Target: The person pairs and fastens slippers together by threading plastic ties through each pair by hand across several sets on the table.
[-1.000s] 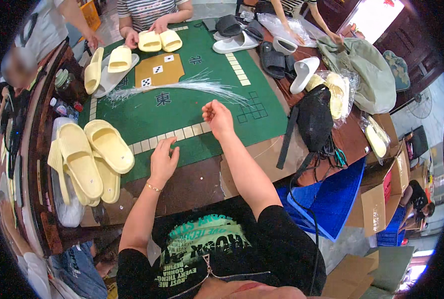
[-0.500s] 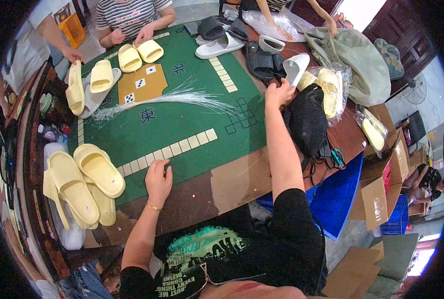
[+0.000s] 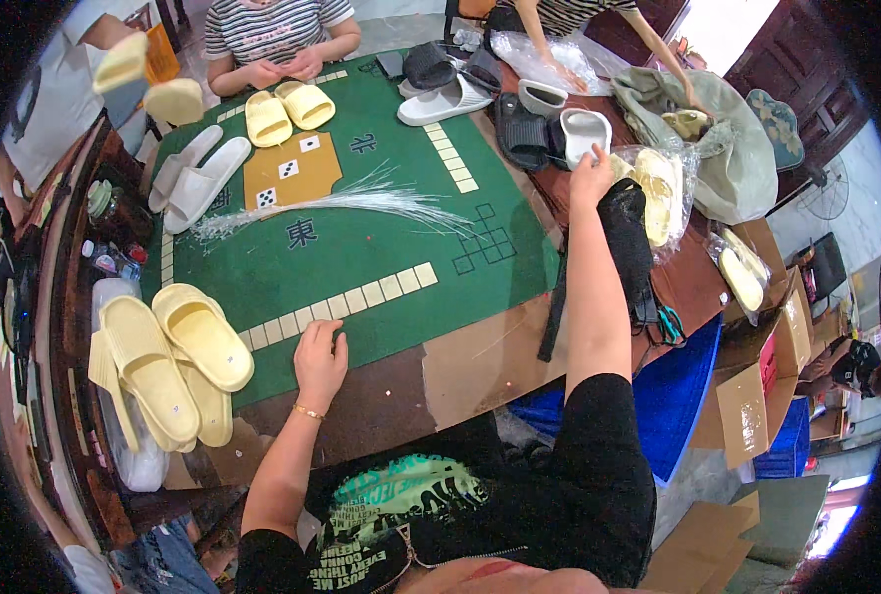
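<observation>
My right hand reaches to the far right of the table, its fingers closed on the near end of a white slide slipper. Beside that hand lie a black bag and yellow slippers in clear plastic. A black slipper sits just left of the white one. My left hand rests, fingers loosely apart and holding nothing, at the near edge of the green mat. Left of it, several pale yellow slippers are stacked on plastic wrapping.
A bundle of thin clear strands lies across the mat. Two yellow slippers sit by a person opposite; a white pair lies at left. Other people work around the table. A sack and cardboard boxes stand at right.
My right hand has moved right, and the white slipper has turned more upright. At the far left, a person has lifted two yellow slippers, blurred now, off the white pair.
</observation>
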`<control>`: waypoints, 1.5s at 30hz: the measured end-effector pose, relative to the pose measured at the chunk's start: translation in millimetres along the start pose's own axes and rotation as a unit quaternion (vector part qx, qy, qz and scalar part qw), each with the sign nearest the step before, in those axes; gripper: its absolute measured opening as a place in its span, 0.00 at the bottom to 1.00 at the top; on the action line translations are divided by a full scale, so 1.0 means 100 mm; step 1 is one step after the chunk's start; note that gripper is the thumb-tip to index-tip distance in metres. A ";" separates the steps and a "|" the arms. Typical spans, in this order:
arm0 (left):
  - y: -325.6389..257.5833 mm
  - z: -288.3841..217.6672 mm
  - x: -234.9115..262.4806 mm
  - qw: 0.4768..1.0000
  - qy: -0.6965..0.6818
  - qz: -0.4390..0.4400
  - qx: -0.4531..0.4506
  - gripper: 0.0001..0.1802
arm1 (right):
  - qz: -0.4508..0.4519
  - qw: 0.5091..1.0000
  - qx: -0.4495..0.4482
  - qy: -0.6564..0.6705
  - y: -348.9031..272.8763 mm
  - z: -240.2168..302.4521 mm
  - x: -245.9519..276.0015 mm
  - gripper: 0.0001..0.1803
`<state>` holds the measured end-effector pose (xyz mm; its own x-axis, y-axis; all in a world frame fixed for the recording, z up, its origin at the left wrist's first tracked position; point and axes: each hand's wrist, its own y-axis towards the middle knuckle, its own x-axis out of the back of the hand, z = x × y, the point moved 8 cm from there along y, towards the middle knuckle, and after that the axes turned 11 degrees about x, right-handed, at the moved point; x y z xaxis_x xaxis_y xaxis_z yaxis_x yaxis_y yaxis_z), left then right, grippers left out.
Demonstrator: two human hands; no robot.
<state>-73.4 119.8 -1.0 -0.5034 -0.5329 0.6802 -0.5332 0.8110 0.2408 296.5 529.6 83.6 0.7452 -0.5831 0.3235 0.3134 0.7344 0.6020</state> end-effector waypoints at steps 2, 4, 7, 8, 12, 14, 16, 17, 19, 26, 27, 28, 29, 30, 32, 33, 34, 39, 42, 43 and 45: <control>-0.01 0.00 -0.03 0.999 0.002 -0.016 -0.037 0.10 | -0.084 0.991 0.106 0.012 0.11 0.17 0.24 0.13; -0.03 0.01 0.01 0.999 0.005 -0.020 -0.037 0.11 | -0.078 0.985 0.095 0.123 0.01 0.58 0.32 0.11; -0.03 0.06 0.02 0.999 -0.042 0.001 0.000 0.11 | -0.064 0.963 0.118 0.232 -0.09 0.98 0.59 0.09; -0.03 0.10 0.01 0.998 -0.065 0.008 0.009 0.12 | -0.046 0.956 0.117 0.265 -0.12 1.06 0.67 0.09; -0.05 0.17 0.09 0.986 -0.154 0.006 0.058 0.22 | 0.028 0.870 0.003 0.492 -0.49 1.54 0.90 0.12; -0.09 0.06 0.17 0.982 -0.174 0.002 0.074 0.29 | 0.060 0.846 -0.040 0.529 -0.69 1.67 1.05 0.11; -0.12 -0.06 0.21 0.973 -0.213 0.024 0.084 0.40 | 0.096 0.821 -0.047 0.561 -0.95 1.92 1.19 0.10; -0.11 -0.17 0.26 0.970 -0.230 0.023 0.075 0.43 | 0.126 0.812 -0.050 0.567 -1.07 1.99 1.25 0.10; -0.09 -0.33 0.34 0.958 -0.276 0.030 0.067 0.51 | 0.164 0.811 -0.072 0.557 -1.32 2.02 1.31 0.12; -0.12 0.24 0.33 0.901 -0.364 0.011 0.237 0.50 | 0.304 0.759 -0.182 0.546 -2.29 1.77 1.04 0.10; -0.16 0.28 0.38 0.914 -0.325 -0.005 0.242 0.47 | 0.312 0.756 -0.191 0.543 -2.41 1.66 0.99 0.10; -0.22 0.31 0.42 0.900 -0.353 -0.019 0.255 0.46 | 0.314 0.760 -0.211 0.528 -2.53 1.54 0.96 0.09; -0.28 0.32 0.46 0.885 -0.381 -0.033 0.267 0.45 | 0.323 0.754 -0.225 0.526 -2.65 1.47 0.93 0.08; -0.29 0.39 0.47 0.882 -0.398 -0.046 0.246 0.43 | 0.330 0.747 -0.239 0.525 -2.77 1.39 0.91 0.08; -0.38 0.55 0.39 0.848 -0.432 -0.003 0.308 0.42 | 0.350 0.760 -0.248 0.488 -3.02 1.28 0.90 0.07; -0.40 0.57 0.39 0.865 -0.396 0.018 0.308 0.41 | 0.373 0.770 -0.251 0.453 -3.14 1.25 0.92 0.07; -0.43 0.62 0.40 0.863 -0.395 0.018 0.313 0.41 | 0.418 0.765 -0.253 0.419 -3.29 1.27 0.94 0.08; -0.44 0.60 0.49 0.967 -0.130 0.029 0.216 0.37 | 0.733 0.637 -0.133 0.199 -3.74 1.67 1.06 0.18; -0.44 0.54 0.54 0.983 -0.088 0.004 0.164 0.32 | 0.758 0.619 -0.070 0.194 -3.74 1.70 0.96 0.18; -0.44 0.49 0.57 0.990 -0.066 -0.019 0.127 0.31 | 0.738 0.638 -0.075 0.206 -3.68 1.72 0.91 0.18; -0.45 0.37 0.61 0.992 -0.049 -0.041 0.108 0.29 | 0.690 0.680 -0.040 0.244 -3.52 1.76 0.76 0.16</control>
<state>-105.6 41.6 4.2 -0.5093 -0.6249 0.5917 -0.7033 0.6985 0.1324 138.6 165.6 24.7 0.4627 0.8514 0.2469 -0.8666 0.4932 -0.0766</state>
